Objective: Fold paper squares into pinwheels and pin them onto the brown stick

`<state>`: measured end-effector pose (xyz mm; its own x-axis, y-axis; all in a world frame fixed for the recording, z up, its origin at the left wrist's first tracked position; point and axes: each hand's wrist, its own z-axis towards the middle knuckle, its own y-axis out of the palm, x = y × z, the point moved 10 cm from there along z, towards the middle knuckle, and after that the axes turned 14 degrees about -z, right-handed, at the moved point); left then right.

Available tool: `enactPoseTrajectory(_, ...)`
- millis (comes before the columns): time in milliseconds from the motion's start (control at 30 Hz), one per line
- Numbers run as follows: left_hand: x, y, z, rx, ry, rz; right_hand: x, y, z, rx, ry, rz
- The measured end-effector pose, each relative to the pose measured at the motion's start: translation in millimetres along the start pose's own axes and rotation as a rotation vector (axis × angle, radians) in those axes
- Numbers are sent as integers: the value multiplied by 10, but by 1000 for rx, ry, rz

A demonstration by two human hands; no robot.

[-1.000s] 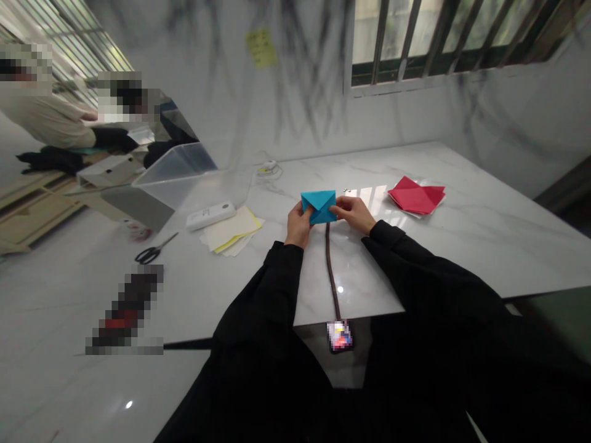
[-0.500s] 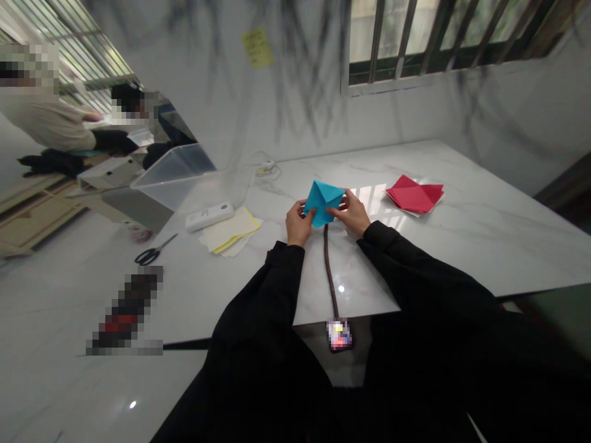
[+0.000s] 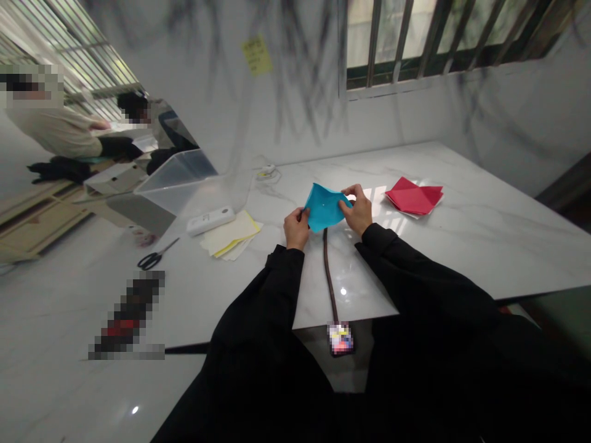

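Observation:
A blue sheet of paper (image 3: 325, 208) is held up between my two hands above the white table, creased and slightly bowed. My left hand (image 3: 297, 229) pinches its left edge, thumb on the near face. On the opposite side my right hand (image 3: 358, 209) grips the right edge between thumb and fingers. Some fingertips are hidden behind the paper. Below it a dark brown cord (image 3: 329, 271) runs down toward a small blurred device (image 3: 340, 338) at the table's front edge.
Red papers (image 3: 414, 197) lie to the right. On the left are cream and yellow papers (image 3: 233, 235), a white oblong device (image 3: 211, 220), black scissors (image 3: 151, 259) and a blurred dark item (image 3: 129, 314). A clear plastic bin (image 3: 178, 178) stands behind them. Two people sit at the far left.
The blue paper has gone from a folded shape with a raised triangular flap to a flatter, wider sheet. My right hand has shifted outward to its right edge.

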<state>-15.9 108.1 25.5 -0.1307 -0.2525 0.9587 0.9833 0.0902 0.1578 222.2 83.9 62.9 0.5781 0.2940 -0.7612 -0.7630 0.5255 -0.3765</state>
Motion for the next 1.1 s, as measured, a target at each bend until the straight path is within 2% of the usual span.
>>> enactPoseTrajectory(167, 36, -146, -8, 105, 41, -29, 82, 216, -21, -168, 19, 52)
enactPoseTrajectory(367, 68, -169, 7, 80, 101, -73, 305, 463, -45, -326, 108, 158)
enactPoseTrajectory(500, 18, -212, 11, 105, 86, -155, 351, 482, -31, -335, 122, 238)
enactPoseTrajectory(600, 6, -170, 10, 56, 82, -197, 415, 472, -25, -312, 171, 280)
enactPoseTrajectory(800, -20, -104, -20, -17, 23, -95, 449, 447, -26, -285, 199, 351)
enactPoseTrajectory(933, -40, -176, -10, 30, 14, -126, 472, 455, -29, -292, 199, 357)
enactPoseTrajectory(1100, -181, -255, 38, 89, -79, -326, 554, 531, -69, -349, 286, 450)
